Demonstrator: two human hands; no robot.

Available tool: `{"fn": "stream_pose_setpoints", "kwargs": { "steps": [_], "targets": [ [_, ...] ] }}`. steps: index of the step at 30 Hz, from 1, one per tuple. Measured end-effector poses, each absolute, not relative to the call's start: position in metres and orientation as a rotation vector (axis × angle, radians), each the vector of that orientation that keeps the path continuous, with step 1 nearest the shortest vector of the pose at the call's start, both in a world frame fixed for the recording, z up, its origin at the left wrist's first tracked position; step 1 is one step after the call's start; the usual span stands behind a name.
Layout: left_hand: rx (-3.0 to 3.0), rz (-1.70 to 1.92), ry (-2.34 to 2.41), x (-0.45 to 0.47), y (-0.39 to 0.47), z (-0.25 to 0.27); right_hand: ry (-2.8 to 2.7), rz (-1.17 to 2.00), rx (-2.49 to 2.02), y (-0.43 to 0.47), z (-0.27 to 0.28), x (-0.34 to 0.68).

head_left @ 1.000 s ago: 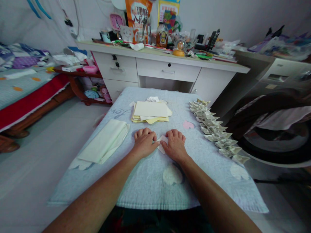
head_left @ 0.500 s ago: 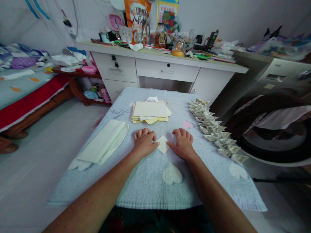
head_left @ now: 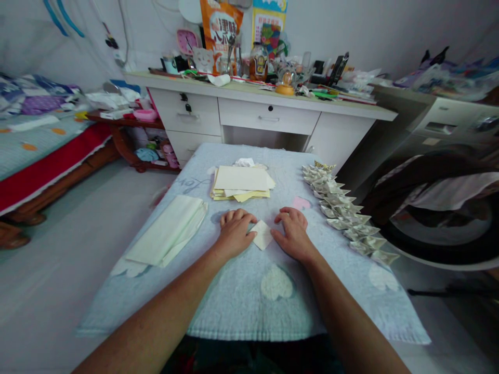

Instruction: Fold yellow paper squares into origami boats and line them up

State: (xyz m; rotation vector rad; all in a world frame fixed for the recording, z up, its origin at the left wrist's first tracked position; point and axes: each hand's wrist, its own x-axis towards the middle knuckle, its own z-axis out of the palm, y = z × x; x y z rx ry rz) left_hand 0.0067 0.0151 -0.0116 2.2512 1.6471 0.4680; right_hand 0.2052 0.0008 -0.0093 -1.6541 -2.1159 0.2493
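Paper square lies mid-frame on blue cloth; left hand and right hand press its edges, fingers curled, grasping nothing. Paper stack lies above.

Folded paper between hands, on table

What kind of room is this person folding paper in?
Most likely a bedroom at home: a bed stands on the left, a cluttered desk with drawers sits ahead, and the folding goes on at a cloth-covered table.
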Motion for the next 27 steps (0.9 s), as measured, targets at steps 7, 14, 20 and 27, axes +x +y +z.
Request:
{"fn": "stream_pose_setpoints", "kwargs": {
  "steps": [7,14,20,27],
  "targets": [
    [2.209,0.535,1.565,0.008,0.015,-0.009,-2.197,0.298,-1.622,0.000,-0.012,0.189],
    [1.987,0.808,1.265,0.011,0.015,-0.004,-2.120,0.416,-1.456,-0.001,-0.006,0.187],
    [1.650,1.066,1.243,0.005,0.018,-0.005,-1.809,0.525,-1.335,0.000,-0.001,0.191],
    [1.090,1.204,1.036,0.008,0.020,-0.003,-1.593,0.891,-1.208,0.004,-0.007,0.187]
  ]
}}
